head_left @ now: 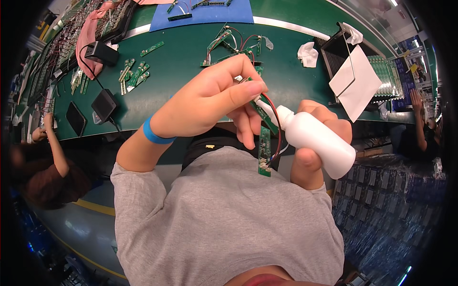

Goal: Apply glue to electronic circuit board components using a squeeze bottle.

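Where the frame's left edge darkens, another person's arm (53, 143) shows beside a black phone (76, 118) and two black power adapters (104, 105) lying on the green bench mat (181, 71), with loose green circuit strips (133, 74) scattered above them. Toward the centre, the left hand (210, 100), a blue wristband (155, 133) on its wrist, is closed in a pinch on a narrow green circuit board (264, 125) with red and black wires (276, 138); a second strip hangs below it. Just right of centre, the right hand (317, 143) is wrapped tight around a white squeeze bottle (317, 136), whose nozzle touches the board near the left thumb. Judging from this, a steady board, a gentle squeeze and a nozzle kept on one spot would serve best. At upper right lie a crumpled white wipe (308, 53), a white sheet (358, 83) and a black tray (336, 52).
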A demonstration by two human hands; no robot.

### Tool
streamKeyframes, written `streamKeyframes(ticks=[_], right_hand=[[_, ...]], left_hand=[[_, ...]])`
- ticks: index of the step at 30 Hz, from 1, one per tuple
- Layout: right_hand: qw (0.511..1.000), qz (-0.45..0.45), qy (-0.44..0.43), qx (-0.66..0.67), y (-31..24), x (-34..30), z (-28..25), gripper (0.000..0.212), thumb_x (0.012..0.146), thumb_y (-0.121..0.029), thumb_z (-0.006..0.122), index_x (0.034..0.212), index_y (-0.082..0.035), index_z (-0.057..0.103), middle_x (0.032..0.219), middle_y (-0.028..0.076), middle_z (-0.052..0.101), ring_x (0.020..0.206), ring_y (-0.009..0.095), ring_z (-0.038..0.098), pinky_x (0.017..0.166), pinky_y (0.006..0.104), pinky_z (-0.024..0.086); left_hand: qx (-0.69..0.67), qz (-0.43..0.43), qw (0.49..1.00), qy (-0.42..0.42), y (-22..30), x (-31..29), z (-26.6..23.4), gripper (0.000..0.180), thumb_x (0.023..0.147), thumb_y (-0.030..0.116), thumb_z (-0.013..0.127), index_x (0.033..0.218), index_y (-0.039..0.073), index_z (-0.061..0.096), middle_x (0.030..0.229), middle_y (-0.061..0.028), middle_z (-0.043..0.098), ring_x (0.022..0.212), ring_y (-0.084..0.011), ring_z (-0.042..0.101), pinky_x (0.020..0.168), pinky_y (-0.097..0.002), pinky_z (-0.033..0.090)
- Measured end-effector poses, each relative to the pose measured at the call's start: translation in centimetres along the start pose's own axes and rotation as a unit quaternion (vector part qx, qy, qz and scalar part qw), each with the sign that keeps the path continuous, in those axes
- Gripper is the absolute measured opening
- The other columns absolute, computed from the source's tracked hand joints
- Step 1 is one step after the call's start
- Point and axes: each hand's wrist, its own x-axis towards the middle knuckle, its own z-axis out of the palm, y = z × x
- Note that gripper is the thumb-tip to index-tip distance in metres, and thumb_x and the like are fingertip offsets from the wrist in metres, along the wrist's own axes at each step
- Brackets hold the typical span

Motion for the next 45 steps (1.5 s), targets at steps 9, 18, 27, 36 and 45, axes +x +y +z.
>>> streamKeyframes(ticks=[9, 18, 27, 36, 45], right_hand=[[1.0, 0.009, 0.015, 0.007, 0.2, 0.0, 0.2, 0.048, 0.06, -0.045, 0.071, 0.054, -0.001, 0.054, 0.048, 0.004, 0.044, 0.04, 0.015, 0.041, 0.036, 0.0253, 0.03], [1.0, 0.019, 0.003, -0.013, 0.1, 0.0, 0.0, 0.048, 0.06, -0.046, 0.07, 0.054, -0.002, 0.054, 0.048, 0.004, 0.043, 0.04, 0.014, 0.041, 0.036, 0.0251, 0.03], [0.998, 0.036, 0.051, -0.019, 0.1, -0.4, 0.6, 0.05, 0.061, -0.048, 0.069, 0.052, -0.003, 0.05, 0.047, 0.002, 0.042, 0.04, 0.013, 0.041, 0.035, 0.0243, 0.029], [0.999, 0.03, -0.003, -0.024, -0.1, -0.2, 0.2, 0.047, 0.062, -0.042, 0.07, 0.052, -0.002, 0.049, 0.047, 0.004, 0.041, 0.04, 0.014, 0.039, 0.036, 0.0251, 0.028], [0.996, -0.051, 0.051, 0.061, 1.1, -0.4, 0.7, 0.042, 0.066, -0.032, 0.07, 0.054, 0.0, 0.046, 0.05, 0.005, 0.041, 0.041, 0.015, 0.036, 0.037, 0.0258, 0.025]], left_hand=[[0.007, -0.009, 1.0, 0.004, -0.2, 0.2, -0.2, 0.02, 0.088, 0.02, 0.04, 0.095, 0.001, 0.038, 0.075, -0.0155, 0.056, 0.054, -0.0231, 0.06, 0.048, -0.0275, 0.05], [0.023, -0.012, 1.0, 0.007, -0.2, 0.3, -0.3, 0.02, 0.088, 0.02, 0.04, 0.095, 0.001, 0.038, 0.075, -0.0152, 0.057, 0.054, -0.0223, 0.06, 0.049, -0.0266, 0.05], [0.018, -0.011, 1.0, 0.003, -0.1, 0.2, -0.2, 0.019, 0.088, 0.02, 0.04, 0.094, 0.001, 0.038, 0.075, -0.0149, 0.056, 0.054, -0.0217, 0.06, 0.05, -0.0258, 0.049], [0.008, -0.014, 1.0, 0.009, -0.1, 0.1, -0.4, 0.018, 0.088, 0.02, 0.042, 0.088, 0.002, 0.037, 0.067, -0.0133, 0.057, 0.053, -0.0166, 0.06, 0.047, -0.0211, 0.045], [0.022, -0.011, 1.0, 0.01, -0.4, 0.0, -0.7, 0.019, 0.088, 0.019, 0.041, 0.093, 0.001, 0.04, 0.075, -0.0147, 0.056, 0.054, -0.0207, 0.06, 0.048, -0.0253, 0.049]])
